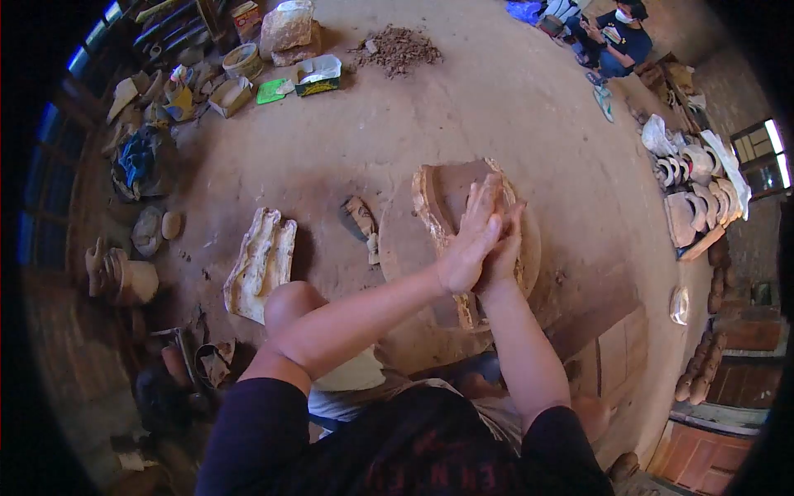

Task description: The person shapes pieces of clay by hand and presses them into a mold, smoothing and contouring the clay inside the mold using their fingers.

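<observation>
My left hand (473,240) and my right hand (506,248) are laid palm against palm, fingers stretched out and pointing away from me. Whatever may lie between the palms is hidden. Beneath them a hollow mould (424,194) with rough cream edges and brown clay inside rests on a round board (399,240); my hands cover part of it. Left of the board, a flat tool (361,217) with a wrapped-looking handle lies on the floor. Farther left is a separate cream mould piece (261,263), ridged on top, beside my knee.
A heap of brown clay crumbs (399,51) lies ahead on the floor (331,140), near a green-yellow box (318,76) and a green tray (270,91). Another person (620,41) in a mask sits at the upper right. Curved clay pieces (703,207) line the right side.
</observation>
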Tool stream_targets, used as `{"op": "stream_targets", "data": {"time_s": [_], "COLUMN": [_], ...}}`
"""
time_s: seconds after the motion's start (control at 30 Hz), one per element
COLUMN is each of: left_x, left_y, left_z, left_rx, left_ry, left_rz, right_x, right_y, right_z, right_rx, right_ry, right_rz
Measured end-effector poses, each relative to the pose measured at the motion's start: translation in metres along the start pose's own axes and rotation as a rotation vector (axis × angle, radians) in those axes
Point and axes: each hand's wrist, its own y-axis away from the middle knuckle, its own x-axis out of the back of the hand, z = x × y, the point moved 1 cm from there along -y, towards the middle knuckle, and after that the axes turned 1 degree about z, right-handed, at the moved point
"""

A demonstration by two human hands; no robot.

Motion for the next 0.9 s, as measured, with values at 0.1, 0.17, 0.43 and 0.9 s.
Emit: {"op": "stream_targets", "data": {"time_s": [0.1, 0.17, 0.43, 0.9], "left_x": [0.029, 0.027, 0.037, 0.137], "left_y": [-0.028, -0.027, -0.035, -0.038], "left_z": [-0.025, -0.024, -0.013, -0.121], "left_rx": [0.102, 0.085, 0.08, 0.342], "left_ry": [0.138, 0.09, -0.273, -0.586], "left_rz": [0.106, 0.087, 0.127, 0.352], "right_x": [-0.007, 0.015, 0.002, 0.029], "right_y": [0.0, -0.022, -0.05, -0.113], "right_z": [0.028, 0.027, 0.012, 0.016], "right_rx": [0.237, 0.235, 0.051, 0.199], "right_ry": [0.353, 0.335, 0.261, 1.296], "right_rz": [-0.024, -0.119, -0.152, 0.089]}}
